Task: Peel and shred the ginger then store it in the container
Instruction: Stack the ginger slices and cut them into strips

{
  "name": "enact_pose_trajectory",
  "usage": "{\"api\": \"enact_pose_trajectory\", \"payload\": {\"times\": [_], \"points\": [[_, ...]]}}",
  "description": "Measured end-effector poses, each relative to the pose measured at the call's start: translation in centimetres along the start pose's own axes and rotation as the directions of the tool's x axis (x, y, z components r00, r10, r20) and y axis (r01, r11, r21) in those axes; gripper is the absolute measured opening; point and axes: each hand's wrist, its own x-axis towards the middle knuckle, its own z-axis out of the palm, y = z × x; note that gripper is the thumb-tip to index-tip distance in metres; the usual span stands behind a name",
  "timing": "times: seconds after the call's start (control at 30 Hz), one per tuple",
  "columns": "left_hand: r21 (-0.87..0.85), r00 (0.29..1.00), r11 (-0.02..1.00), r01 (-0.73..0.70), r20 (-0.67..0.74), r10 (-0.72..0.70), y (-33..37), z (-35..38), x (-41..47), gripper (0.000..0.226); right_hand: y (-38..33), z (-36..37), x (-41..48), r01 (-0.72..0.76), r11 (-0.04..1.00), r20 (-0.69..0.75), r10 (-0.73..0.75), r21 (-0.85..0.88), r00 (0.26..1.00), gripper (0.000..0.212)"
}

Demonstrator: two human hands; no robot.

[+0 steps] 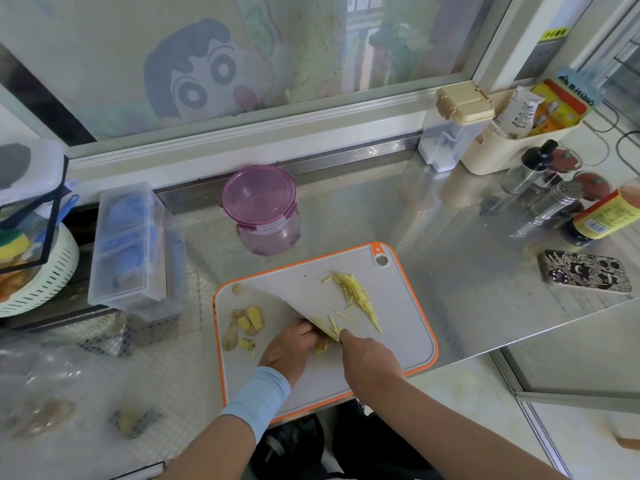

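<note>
Our R hand [370, 362] grips the knife [308, 313]; L hand [291, 344] curls on a ginger piece [320, 348] btwn both hands. Shreds [356, 296] lie just beyond R hand, slices [251, 320] left of L hand, lidded container [265, 216] well beyond both.

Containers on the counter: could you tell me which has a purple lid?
The round container behind the cutting board; the left box is clear-lidded, the right box beige-lidded.

One head-worn camera looks forward and down. It sits close above the counter [450, 230], facing the window [311, 46]
</note>
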Motion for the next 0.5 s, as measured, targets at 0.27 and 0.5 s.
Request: {"api": "enact_pose_trajectory", "payload": {"times": [0.27,0.5], "points": [[-0.002,0.998,1.0,0.021,0.053,-0.021,-0.5,0.2,-0.1,0.032,0.7,-0.1,-0.9,-0.013,1.0,0.02,0.013,0.002,1.0,0.023],[0.006,0.999,1.0,0.007,0.033,-0.008,-0.6,0.3,-0.1,0.028,0.6,0.0,-0.7,-0.032,0.999,0.029,0.032,-0.006,0.999,0.029]]}}
